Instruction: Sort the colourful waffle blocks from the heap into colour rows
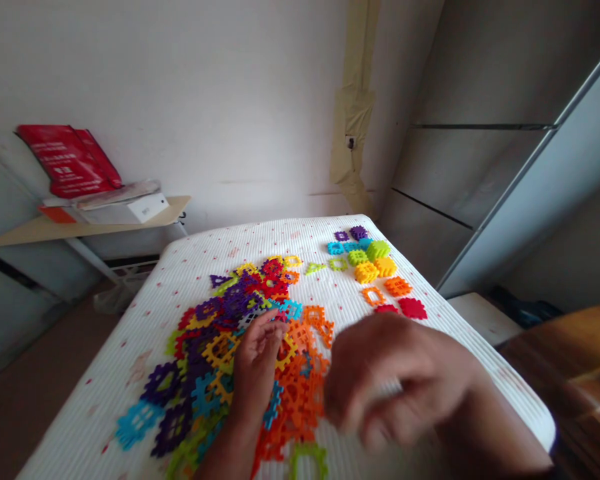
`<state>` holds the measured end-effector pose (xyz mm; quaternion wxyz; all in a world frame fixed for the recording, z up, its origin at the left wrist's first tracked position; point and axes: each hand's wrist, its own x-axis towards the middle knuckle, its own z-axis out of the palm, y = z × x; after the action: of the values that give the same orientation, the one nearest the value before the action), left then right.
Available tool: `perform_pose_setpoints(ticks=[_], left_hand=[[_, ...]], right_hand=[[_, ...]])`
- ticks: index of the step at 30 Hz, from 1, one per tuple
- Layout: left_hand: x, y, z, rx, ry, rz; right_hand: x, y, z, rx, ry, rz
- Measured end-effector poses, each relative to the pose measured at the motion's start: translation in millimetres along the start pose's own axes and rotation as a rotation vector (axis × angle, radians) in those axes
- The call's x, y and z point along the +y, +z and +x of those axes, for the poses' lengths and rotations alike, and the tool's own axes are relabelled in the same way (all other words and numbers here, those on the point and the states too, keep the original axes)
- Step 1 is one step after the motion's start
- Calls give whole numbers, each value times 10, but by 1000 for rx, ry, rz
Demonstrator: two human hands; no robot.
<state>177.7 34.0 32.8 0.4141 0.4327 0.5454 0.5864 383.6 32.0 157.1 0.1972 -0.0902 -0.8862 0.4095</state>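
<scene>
Dozens of plastic waffle blocks (240,320) heaped on the mattress (220,243), our left hand (257,363) flat on them.
We judge them light, stiff and prone to snag, best pinched by an edge. Our left grip lies open on the blocks; at their right edge our right hand (395,387) is blurred, its grip unreadable, and hides some blocks.

R hand (395,380) is blurred, fingers smeared together; can't tell if it holds anything. It hides part of the sheet (195,260) & tile pile (215,340). L hand (257,363) covers more tiles; what its fingertips touch is unclear. Both forearms cut off at bottom edge, also a green tile (307,460). Print on red bag (70,160) too small to read
</scene>
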Motion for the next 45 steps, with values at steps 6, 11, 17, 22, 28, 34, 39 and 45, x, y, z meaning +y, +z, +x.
perform_pose_setpoints(ticks=[6,11,17,22,28,34,39,45], left_hand=[[-2,-10,14,39,1,-11],[27,-3,10,39,-5,-47],[13,-10,16,37,-17,-66],[-46,-37,33,7,0,-68],[-50,-27,38,-26,-44,-49],[-25,-42,18,-24,-59,-52],[-63,-75,37,-22,-49,9],[-101,-38,64,-78,-57,-29]], right_hand=[[1069,-38,195,199,559,-605],[1471,211,115,220,648,-622],[1598,259,104,354,655,-522],[1501,282,99,623,399,-439],[1285,475,141,703,212,-396],[1251,630,219,709,129,-482],[1306,709,245,680,203,-551],[1355,763,249,687,212,-627]])
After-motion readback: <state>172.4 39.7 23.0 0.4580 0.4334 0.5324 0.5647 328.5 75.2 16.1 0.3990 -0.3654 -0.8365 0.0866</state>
